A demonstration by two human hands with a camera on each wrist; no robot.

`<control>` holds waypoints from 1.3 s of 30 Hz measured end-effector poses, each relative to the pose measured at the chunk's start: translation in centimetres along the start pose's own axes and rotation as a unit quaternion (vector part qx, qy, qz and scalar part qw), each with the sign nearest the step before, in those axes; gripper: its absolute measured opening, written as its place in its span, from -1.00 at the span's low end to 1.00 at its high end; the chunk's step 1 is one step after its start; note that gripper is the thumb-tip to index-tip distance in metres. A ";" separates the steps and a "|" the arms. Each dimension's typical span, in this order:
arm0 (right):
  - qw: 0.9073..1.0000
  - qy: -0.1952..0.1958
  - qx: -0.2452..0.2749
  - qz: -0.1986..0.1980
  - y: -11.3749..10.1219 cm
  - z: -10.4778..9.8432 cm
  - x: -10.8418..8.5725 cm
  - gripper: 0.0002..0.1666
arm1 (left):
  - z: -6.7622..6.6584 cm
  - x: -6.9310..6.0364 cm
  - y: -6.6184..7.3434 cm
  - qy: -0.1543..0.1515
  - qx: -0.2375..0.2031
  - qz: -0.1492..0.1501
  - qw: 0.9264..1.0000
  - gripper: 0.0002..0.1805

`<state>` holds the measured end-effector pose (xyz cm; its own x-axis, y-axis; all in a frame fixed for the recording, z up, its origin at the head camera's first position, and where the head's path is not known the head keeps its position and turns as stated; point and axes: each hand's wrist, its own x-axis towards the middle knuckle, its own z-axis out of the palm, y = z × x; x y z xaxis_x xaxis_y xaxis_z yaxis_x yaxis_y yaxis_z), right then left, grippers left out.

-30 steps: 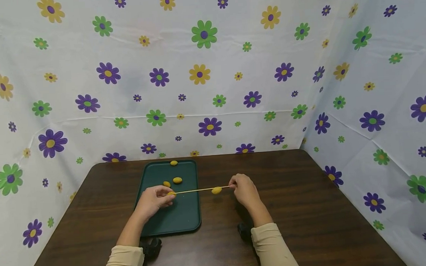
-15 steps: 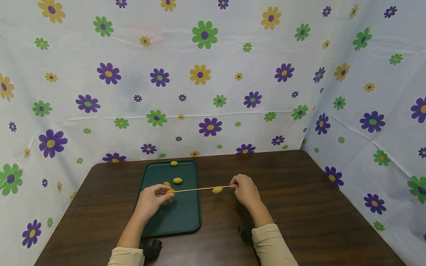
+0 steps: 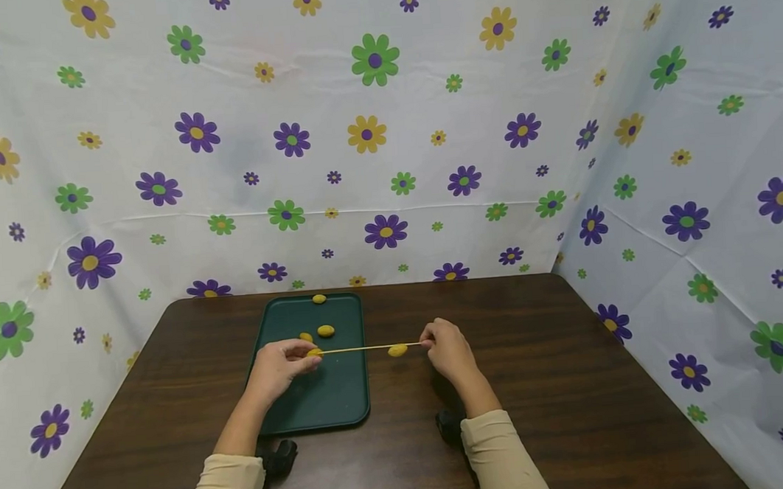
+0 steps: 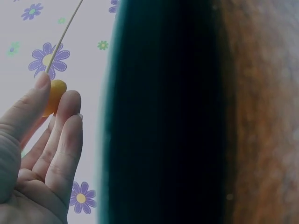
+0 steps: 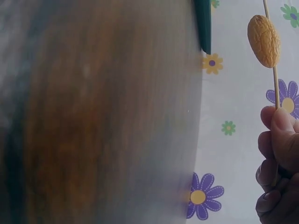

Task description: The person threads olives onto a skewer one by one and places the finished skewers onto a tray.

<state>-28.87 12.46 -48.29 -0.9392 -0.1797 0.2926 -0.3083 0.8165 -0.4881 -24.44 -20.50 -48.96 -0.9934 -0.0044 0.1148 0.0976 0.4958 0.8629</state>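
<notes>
One slim stick point(image 3: 364, 348) runs nearly level between the left hand point(image 3: 278, 365), above the tray point(image 3: 327, 407), and the right hand point(image 3: 448, 346), above the table point(image 3: 538, 384) to the tray's right. The left thumb and forefinger pinch a yellow oval point(image 4: 56, 97) at the stick's left end, with the other fingers spread loosely beneath; whether the point enters that oval is hidden by the thumb. The right thumb and forefinger grip the other end tightly, the remaining fingers curled in below. Near the right fingertips, but apart from them, a wrinkled oval point(image 5: 264, 41) sits on the stick, which shows at both its ends. Three more ovals lie on the tray: a plump one point(image 3: 326, 331) near the middle of its far half, a smaller one point(image 3: 306, 337) just past the left fingers, and a third point(image 3: 319, 298) close to the far rim. The tray is dark green, on the left part of the brown table. Beige sleeves point(image 3: 224, 482) cover both forearms, and flowered cloth point(image 3: 330, 85) hangs behind the table.
</notes>
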 end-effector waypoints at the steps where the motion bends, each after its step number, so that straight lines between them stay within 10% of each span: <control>1: 1.000 -0.002 0.000 -0.001 -0.1 0.0 0.0 -0.83 | 0.0 0.0 0.0 0.000 0.002 0.005 1.000 -0.75; 39: 0.999 -0.008 -0.026 -0.027 -1.3 0.3 0.1 -0.78 | 0.0 -0.1 0.7 -0.005 0.075 0.065 0.995 -0.79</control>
<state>-28.56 11.19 -47.88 -0.9242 -0.2325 0.3029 -0.3499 0.8333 -0.4280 -24.26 -20.20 -48.36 -0.9734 0.0762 0.2159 0.2162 0.6163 0.7573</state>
